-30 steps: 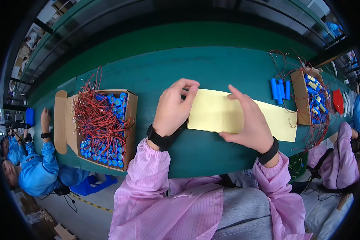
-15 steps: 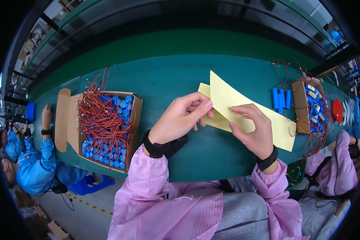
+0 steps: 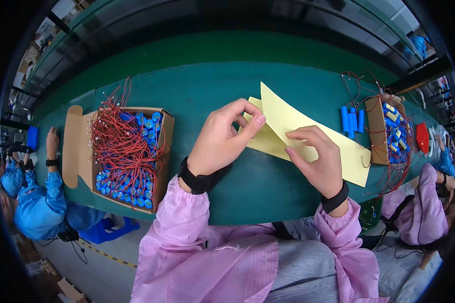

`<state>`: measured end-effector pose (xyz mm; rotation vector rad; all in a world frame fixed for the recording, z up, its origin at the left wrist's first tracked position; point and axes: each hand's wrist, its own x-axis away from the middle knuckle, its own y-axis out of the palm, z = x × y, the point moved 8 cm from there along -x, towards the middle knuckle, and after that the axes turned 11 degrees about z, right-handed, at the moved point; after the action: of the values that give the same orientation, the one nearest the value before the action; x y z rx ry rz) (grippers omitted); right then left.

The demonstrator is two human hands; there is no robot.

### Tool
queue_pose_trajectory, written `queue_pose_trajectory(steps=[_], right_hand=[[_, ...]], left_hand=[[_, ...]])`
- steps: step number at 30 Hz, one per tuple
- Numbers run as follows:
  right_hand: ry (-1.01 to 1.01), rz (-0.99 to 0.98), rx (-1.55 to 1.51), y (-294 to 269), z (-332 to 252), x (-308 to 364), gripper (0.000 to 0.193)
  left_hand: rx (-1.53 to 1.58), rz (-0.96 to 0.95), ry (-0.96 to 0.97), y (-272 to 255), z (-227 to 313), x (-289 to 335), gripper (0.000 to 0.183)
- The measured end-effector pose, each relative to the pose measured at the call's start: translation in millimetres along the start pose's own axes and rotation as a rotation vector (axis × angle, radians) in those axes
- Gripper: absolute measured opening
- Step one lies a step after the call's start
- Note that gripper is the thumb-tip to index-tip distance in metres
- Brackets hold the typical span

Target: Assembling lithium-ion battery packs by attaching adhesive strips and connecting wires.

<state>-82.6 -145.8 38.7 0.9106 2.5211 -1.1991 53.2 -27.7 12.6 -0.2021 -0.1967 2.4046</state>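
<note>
Two pale yellow paper sheets, an upper sheet (image 3: 316, 134) and a lower sheet (image 3: 260, 140), overlap above the green bench top, parted at their left end. The upper sheet's left end stands raised to a point. My right hand (image 3: 318, 159) holds the upper sheet at its near edge, thumb in front and fingers over its face. At the sheets' left end, my left hand (image 3: 222, 132) is closed with thumb and forefinger brought together. Whatever lies in that pinch is too small or hidden to tell.
On the left stands an open cardboard box (image 3: 166, 151) of blue cylindrical cells with tangled red wires. Loose blue cells (image 3: 351, 121) lie beside a smaller box (image 3: 375, 132) at right. A red object (image 3: 422, 137) is farther right. Co-workers sit on both sides, one in a blue sleeve (image 3: 55, 194).
The view has shifted slightly. My left hand's lower fingers have curled in out of sight, while its thumb stays by the sheets' left end. My right hand keeps its place on the upper sheet.
</note>
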Motion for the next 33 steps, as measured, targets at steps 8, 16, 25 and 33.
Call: queue_pose_trajectory(steps=[8, 16, 25, 33], right_hand=[[0.006, -0.062, -0.026, -7, -13, -17, 0.025], [-0.061, 0.035, -0.3, -5, -43, -34, 0.032], [-0.516, 0.02, 0.045, -4, -67, -36, 0.033], [-0.539, 0.011, 0.034, -7, -67, -37, 0.03]], left_hand=[[0.159, 0.1, 0.016, -6, 5, 3, 0.018], [0.212, 0.039, 0.172, 1, 18, 8, 0.01], [0.353, -0.103, 0.139, 13, 22, 11, 0.012], [0.415, -0.155, 0.008, 22, 13, 13, 0.013]])
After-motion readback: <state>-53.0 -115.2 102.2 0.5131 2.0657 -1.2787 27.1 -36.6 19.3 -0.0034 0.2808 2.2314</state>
